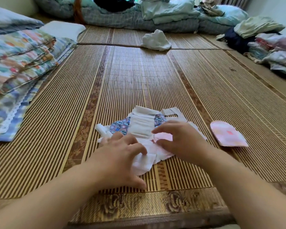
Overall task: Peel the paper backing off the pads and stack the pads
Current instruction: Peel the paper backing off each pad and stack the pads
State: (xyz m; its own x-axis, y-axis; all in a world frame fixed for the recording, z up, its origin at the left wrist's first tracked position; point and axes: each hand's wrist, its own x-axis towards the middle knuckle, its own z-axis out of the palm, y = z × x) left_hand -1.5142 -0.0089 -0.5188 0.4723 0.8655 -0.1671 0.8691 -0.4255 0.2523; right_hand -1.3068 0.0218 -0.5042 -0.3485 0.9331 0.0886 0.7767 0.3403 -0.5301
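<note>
Across the striped bamboo mat [139,76], folded bedding is lying along the far edge and both sides, and a crumpled white bag [156,40] is sitting well beyond the work. Near the front edge a heap of opened pads [141,128] and loose white paper is spreading between both hands, its long axis running roughly away from the person, leaning a little left to right. Just right of the heap, apart from it, a pink folded pad [228,134] is lying flat and untouched.

The left hand [120,156] is pressing down on the near end of a white pad [144,162], fingers spread and flat, pinning rather than gripping. The right hand [180,138] is hovering curled over a pink sheet [163,137], thumb and forefinger narrowly parted around its edge; whether they are actually pinching it cannot be told. That sheet is lying directly under the right fingertips, so the right hand seems the nearer one for peeling while the left anchors.

A blue patterned wrapper [120,127] is showing print, but the writing is too blurred to read.
</note>
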